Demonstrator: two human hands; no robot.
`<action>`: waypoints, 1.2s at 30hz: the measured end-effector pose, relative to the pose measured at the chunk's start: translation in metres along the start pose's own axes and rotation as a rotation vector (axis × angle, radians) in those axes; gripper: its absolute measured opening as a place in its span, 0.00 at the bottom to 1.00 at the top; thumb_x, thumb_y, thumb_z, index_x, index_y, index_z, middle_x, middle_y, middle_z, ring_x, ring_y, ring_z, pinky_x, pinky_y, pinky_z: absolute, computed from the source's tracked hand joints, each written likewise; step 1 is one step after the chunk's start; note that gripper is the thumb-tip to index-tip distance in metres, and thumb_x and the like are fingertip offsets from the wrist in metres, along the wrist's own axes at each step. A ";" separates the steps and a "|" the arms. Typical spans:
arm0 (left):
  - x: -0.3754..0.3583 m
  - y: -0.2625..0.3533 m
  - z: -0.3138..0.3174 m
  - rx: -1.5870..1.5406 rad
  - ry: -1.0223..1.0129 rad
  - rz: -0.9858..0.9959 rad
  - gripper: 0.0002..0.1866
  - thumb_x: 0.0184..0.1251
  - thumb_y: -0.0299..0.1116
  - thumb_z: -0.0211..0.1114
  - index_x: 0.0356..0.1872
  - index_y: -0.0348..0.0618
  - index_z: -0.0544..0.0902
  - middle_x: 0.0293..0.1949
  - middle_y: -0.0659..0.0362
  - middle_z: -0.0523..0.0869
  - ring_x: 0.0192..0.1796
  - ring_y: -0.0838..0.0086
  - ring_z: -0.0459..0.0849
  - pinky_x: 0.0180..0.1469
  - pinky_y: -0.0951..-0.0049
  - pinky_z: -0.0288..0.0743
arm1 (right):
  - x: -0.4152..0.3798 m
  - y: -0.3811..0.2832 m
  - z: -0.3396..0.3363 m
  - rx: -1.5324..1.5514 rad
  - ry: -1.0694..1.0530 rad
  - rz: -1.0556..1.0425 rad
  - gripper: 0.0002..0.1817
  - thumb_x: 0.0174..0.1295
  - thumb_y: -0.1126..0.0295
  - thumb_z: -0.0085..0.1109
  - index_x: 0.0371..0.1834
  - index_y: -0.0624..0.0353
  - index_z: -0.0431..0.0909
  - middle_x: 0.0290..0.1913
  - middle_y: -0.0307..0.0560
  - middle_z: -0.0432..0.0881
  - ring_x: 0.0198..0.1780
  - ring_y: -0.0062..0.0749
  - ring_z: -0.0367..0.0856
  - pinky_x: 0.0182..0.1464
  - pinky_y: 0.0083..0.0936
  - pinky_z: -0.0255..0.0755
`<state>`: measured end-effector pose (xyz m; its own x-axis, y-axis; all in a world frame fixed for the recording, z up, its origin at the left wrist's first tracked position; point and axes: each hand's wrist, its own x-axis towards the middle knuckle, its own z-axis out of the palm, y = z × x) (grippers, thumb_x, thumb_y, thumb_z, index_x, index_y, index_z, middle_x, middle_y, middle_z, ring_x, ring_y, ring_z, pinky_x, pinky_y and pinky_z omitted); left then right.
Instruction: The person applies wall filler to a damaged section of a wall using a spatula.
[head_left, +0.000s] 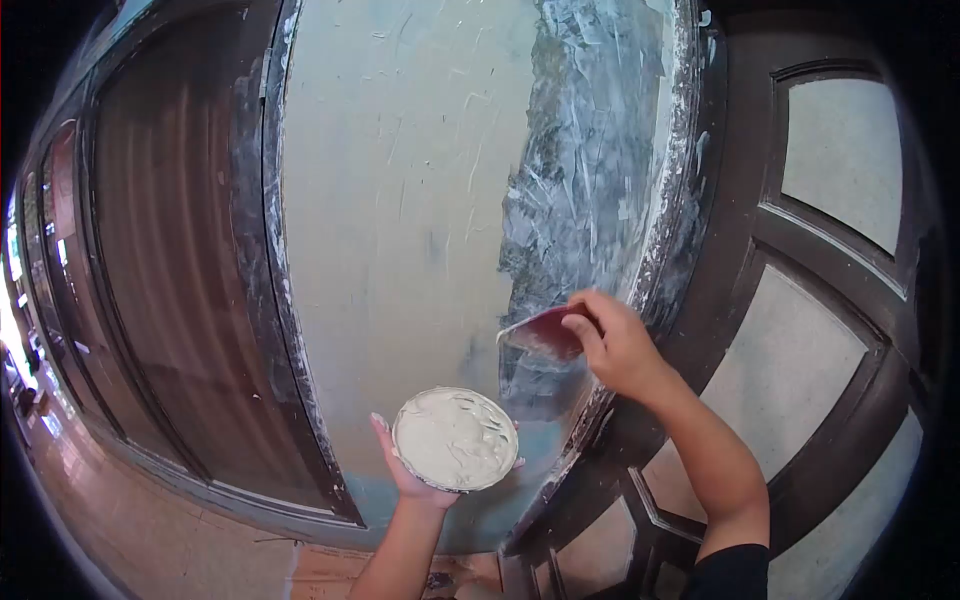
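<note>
Head view: right hand [618, 345] pinches red scraper [548, 332] — left hand [415, 470] cups tub [456, 440].

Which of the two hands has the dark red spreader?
The right hand, raised in front of the bluish-grey patch, pinches the dark red spreader; the left hand, lower down, supports a round container of pale paste instead.

A black short sleeve [730, 573], its visible fabric plain and unmarked, ends above the elbow of the person's right arm [712, 450]; the forearm and right hand [622, 348] are bare; the left hand [418, 482] and left forearm [402, 550] are bare as far as the frame shows.
</note>
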<state>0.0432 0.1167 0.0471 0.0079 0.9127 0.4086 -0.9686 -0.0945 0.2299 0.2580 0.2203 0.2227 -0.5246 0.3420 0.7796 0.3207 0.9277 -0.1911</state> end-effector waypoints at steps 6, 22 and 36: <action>0.011 0.003 -0.010 -0.288 -0.056 -0.024 0.56 0.62 0.86 0.39 0.77 0.52 0.66 0.76 0.40 0.67 0.70 0.20 0.65 0.58 0.05 0.58 | 0.049 0.034 -0.005 -0.101 0.148 0.097 0.19 0.65 0.60 0.70 0.44 0.65 0.78 0.37 0.60 0.83 0.39 0.56 0.84 0.43 0.42 0.76; 0.038 0.019 -0.042 -0.052 -0.009 0.126 0.58 0.59 0.88 0.35 0.79 0.53 0.63 0.76 0.40 0.65 0.70 0.21 0.66 0.59 0.08 0.61 | 0.105 0.106 0.035 -0.397 0.288 -0.150 0.22 0.59 0.52 0.74 0.44 0.58 0.80 0.43 0.48 0.83 0.47 0.47 0.78 0.52 0.45 0.61; 0.046 0.011 -0.049 -0.286 -0.115 0.135 0.55 0.62 0.86 0.36 0.78 0.52 0.64 0.76 0.41 0.65 0.69 0.26 0.69 0.60 0.09 0.62 | 0.117 0.106 0.036 -0.507 0.376 -0.303 0.23 0.58 0.51 0.73 0.42 0.59 0.81 0.38 0.49 0.82 0.44 0.47 0.79 0.51 0.44 0.60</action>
<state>0.0204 0.1776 0.0254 -0.1128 0.8473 0.5190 -0.9932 -0.0810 -0.0837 0.2026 0.3640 0.2722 -0.3702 -0.0805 0.9255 0.5797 0.7585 0.2978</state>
